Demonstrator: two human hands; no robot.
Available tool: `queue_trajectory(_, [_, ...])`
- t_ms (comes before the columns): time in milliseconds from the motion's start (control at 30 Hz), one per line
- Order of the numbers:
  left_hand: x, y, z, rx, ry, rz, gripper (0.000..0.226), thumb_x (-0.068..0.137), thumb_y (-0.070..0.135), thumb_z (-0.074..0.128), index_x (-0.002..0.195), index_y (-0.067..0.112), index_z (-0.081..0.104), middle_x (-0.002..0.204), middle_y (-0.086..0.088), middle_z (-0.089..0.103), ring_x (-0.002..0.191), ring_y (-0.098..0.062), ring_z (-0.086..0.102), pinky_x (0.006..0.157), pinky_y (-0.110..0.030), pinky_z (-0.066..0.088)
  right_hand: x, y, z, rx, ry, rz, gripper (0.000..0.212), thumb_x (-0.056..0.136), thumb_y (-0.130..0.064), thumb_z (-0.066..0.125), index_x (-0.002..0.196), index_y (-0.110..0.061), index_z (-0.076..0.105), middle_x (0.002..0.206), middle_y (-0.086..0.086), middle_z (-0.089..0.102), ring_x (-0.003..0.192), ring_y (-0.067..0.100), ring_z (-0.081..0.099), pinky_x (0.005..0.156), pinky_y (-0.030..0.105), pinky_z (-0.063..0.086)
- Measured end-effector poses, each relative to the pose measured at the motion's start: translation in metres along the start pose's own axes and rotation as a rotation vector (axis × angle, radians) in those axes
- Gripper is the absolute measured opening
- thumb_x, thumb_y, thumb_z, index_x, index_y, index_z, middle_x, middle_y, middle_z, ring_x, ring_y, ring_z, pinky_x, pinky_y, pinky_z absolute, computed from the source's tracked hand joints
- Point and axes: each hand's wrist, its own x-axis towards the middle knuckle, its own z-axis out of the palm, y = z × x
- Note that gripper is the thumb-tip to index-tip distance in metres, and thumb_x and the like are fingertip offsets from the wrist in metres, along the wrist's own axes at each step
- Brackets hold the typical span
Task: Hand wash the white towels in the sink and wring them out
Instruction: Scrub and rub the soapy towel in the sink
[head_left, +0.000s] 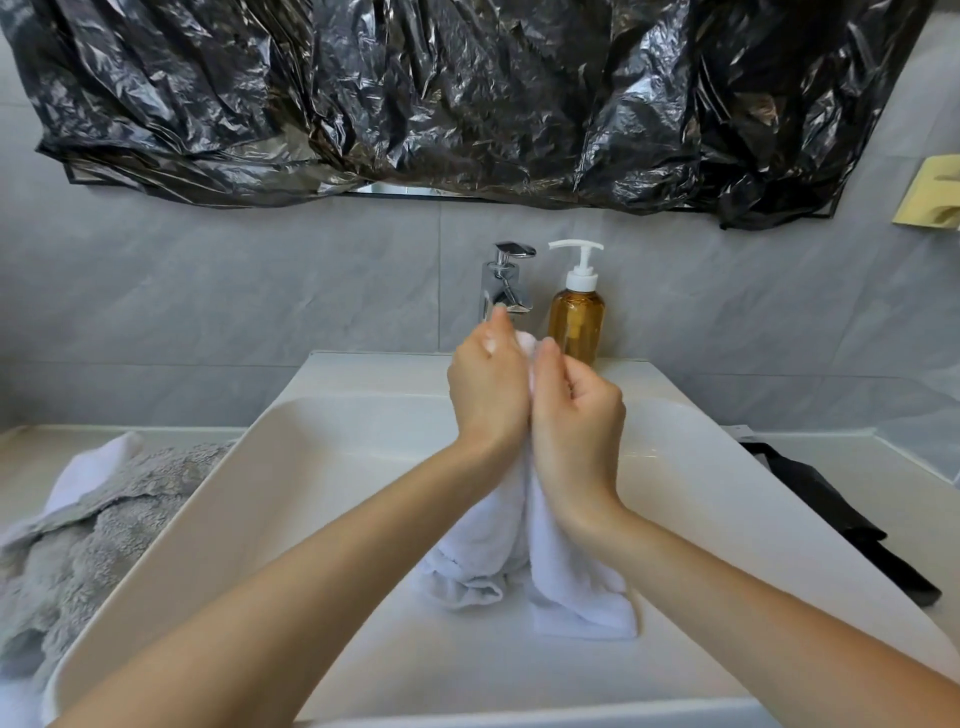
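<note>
A white towel (524, 561) hangs bunched between both hands over the white sink (291, 499), its lower folds lying on the basin floor. My left hand (488, 395) and my right hand (576, 415) are pressed side by side, each gripping the towel's upper part, with a bit of cloth showing above the fingers. A second white towel (88, 478) lies on the counter at the left, partly under a grey one.
A chrome tap (506, 283) and an amber pump bottle (576, 317) stand behind the sink. A grey fluffy towel (88, 551) covers the left counter. A black object (841, 519) lies on the right counter. Black plastic (467, 98) covers the mirror.
</note>
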Motion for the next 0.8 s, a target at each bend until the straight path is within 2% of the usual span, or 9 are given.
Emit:
queue_trajectory(100, [-0.003,-0.001,-0.003,-0.047,0.033,-0.030,0.048,0.104,0.040,0.038,0.062,0.019,0.048,0.061,0.001,0.056,0.067,-0.023,0.055,0.071,-0.041,0.047,0.010,0.000,0.010,-0.031,0.017,-0.013,0.059,0.098,-0.022,0.051,0.044,-0.023,0.026,0.036,-0.008,0.033,0.045,0.011,0.026,0.050,0.029,0.023])
queue_trajectory(200, [-0.013,-0.008,0.001,-0.005,-0.060,-0.018,0.048,0.104,0.039,0.039,0.062,0.015,0.048,0.059,0.000,0.056,0.063,-0.022,0.054,0.066,-0.038,0.044,0.033,0.009,0.009,-0.028,0.080,0.130,0.056,0.098,-0.023,0.049,0.046,-0.018,0.029,0.038,-0.005,0.035,0.049,0.014,0.031,0.056,0.032,0.028])
queue_trajectory(267, [-0.011,-0.006,0.004,0.008,-0.112,-0.002,0.049,0.103,0.038,0.040,0.062,0.014,0.048,0.055,0.002,0.055,0.059,-0.019,0.051,0.064,-0.036,0.042,0.031,0.013,0.004,-0.049,0.069,0.137,0.055,0.098,-0.027,0.048,0.047,-0.016,0.031,0.040,-0.004,0.038,0.050,0.016,0.035,0.057,0.034,0.030])
queue_trajectory(400, [0.008,-0.002,-0.003,-0.048,0.036,0.007,0.049,0.104,0.038,0.040,0.058,0.021,0.043,0.051,0.009,0.049,0.056,-0.016,0.047,0.064,-0.033,0.040,0.006,0.002,0.007,-0.033,-0.043,0.005,0.057,0.099,-0.027,0.048,0.044,-0.021,0.031,0.037,-0.009,0.039,0.044,0.011,0.034,0.049,0.029,0.026])
queue_trajectory(500, [-0.008,-0.001,-0.001,-0.060,0.015,0.013,0.048,0.103,0.037,0.043,0.059,0.020,0.046,0.052,0.010,0.053,0.057,-0.013,0.051,0.062,-0.031,0.041,0.031,0.008,0.014,-0.033,0.013,0.141,0.056,0.098,-0.025,0.049,0.045,-0.016,0.033,0.037,-0.008,0.040,0.046,0.009,0.034,0.054,0.030,0.029])
queue_trajectory(600, [-0.017,0.000,0.008,-0.027,-0.125,0.018,0.050,0.103,0.034,0.043,0.054,0.023,0.045,0.047,0.012,0.051,0.051,-0.008,0.048,0.057,-0.028,0.039,0.047,0.017,0.007,0.026,0.105,0.257,0.053,0.096,-0.030,0.050,0.045,-0.015,0.045,0.049,-0.007,0.051,0.059,0.020,0.048,0.063,0.034,0.039])
queue_trajectory(667, [-0.005,0.004,0.008,-0.039,-0.099,-0.041,0.051,0.103,0.034,0.043,0.053,0.022,0.044,0.044,0.011,0.049,0.051,-0.012,0.048,0.059,-0.029,0.038,0.030,0.013,0.002,0.000,0.082,0.160,0.053,0.096,-0.033,0.050,0.047,-0.017,0.043,0.048,-0.007,0.049,0.057,0.018,0.046,0.059,0.032,0.039])
queue_trajectory(733, [0.003,0.004,0.004,-0.024,0.006,-0.053,0.051,0.103,0.034,0.041,0.054,0.020,0.043,0.043,0.010,0.049,0.054,-0.016,0.048,0.061,-0.031,0.038,0.013,0.007,0.004,0.000,0.007,0.070,0.054,0.097,-0.030,0.052,0.045,-0.018,0.039,0.041,-0.009,0.044,0.049,0.011,0.038,0.053,0.031,0.033])
queue_trajectory(800, [-0.003,0.001,-0.001,-0.024,0.032,-0.049,0.050,0.103,0.034,0.041,0.057,0.017,0.045,0.047,0.009,0.051,0.057,-0.019,0.049,0.064,-0.034,0.040,0.020,0.008,0.010,-0.014,-0.004,0.097,0.057,0.097,-0.027,0.052,0.043,-0.017,0.036,0.038,-0.009,0.041,0.045,0.008,0.035,0.053,0.031,0.031])
